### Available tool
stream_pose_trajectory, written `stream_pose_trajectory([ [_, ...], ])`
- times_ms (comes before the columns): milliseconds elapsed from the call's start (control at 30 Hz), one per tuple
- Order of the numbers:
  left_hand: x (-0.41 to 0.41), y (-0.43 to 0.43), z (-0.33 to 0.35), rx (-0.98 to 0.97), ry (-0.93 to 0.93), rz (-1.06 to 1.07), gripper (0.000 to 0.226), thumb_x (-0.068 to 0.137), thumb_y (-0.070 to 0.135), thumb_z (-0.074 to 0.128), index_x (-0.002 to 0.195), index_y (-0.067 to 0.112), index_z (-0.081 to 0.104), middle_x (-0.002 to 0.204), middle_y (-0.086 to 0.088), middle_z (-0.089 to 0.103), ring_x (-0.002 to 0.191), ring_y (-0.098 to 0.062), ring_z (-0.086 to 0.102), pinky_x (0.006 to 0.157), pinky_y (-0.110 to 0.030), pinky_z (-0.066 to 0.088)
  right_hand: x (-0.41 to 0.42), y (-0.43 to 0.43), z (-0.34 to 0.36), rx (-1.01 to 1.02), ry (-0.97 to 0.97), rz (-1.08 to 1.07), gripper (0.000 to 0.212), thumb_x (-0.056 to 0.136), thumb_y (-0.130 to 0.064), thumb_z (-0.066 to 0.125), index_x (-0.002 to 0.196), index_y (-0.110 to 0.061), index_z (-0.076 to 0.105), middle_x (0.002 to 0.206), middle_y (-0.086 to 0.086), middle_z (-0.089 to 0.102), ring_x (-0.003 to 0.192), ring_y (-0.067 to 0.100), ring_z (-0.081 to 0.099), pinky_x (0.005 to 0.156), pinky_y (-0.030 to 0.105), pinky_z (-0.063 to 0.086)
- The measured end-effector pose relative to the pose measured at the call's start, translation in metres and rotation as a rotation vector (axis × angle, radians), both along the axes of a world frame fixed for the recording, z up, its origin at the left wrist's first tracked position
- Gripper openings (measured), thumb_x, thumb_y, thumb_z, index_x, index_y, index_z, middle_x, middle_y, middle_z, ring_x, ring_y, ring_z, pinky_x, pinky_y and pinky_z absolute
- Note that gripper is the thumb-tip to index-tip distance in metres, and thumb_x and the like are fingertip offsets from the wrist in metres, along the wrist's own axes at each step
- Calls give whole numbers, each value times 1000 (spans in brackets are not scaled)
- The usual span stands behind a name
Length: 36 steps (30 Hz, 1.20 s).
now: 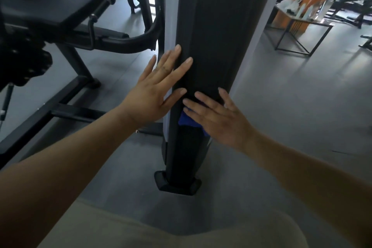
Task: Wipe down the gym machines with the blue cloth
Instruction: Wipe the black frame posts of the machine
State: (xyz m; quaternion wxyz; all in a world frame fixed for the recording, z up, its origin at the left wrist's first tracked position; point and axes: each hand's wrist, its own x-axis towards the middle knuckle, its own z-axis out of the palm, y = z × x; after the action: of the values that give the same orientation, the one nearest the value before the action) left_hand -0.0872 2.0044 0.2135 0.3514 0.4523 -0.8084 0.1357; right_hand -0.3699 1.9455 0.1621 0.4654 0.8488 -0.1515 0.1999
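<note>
Seat point(60, 4): black pad at far left, well apart from both hands.
Left hand point(155, 94): open, fingers straight and spread, lying flat on the column's left edge; it holds nothing.
Column point(217, 36): black upright of the machine, long axis vertical, rising from its foot point(177, 184) on the floor and out of view at the top.
Cloth point(188, 120): blue, pressed to the column's front face, just below and right of the left hand; only its lower-left part shows.
Right hand point(219, 121): open, fingers straight, palm pressing the cloth to the column; it is the hand on the cloth.
Stroke: probably along the vertical axis. Far more of the column lies above the cloth than below it.
Room: the left hand's fingertips lie in the upward path, and the foot ends the downward one. The floor point(291, 106) right of the column leaves the right arm free.
Worktop point(298, 26): far right, well apart.
</note>
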Motion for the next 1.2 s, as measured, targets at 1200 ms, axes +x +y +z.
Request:
stream_pose_trajectory([
  [1200,-30,18,-3,103,167,-40,77,114,18,60,171,9,8,180,-20,-6,170,-23,9,130,-27,31,10,7,-64,101,317,44,71,107,-21,58,170,-11,29,181,10,12,168,32,7,132,60,-13],
])
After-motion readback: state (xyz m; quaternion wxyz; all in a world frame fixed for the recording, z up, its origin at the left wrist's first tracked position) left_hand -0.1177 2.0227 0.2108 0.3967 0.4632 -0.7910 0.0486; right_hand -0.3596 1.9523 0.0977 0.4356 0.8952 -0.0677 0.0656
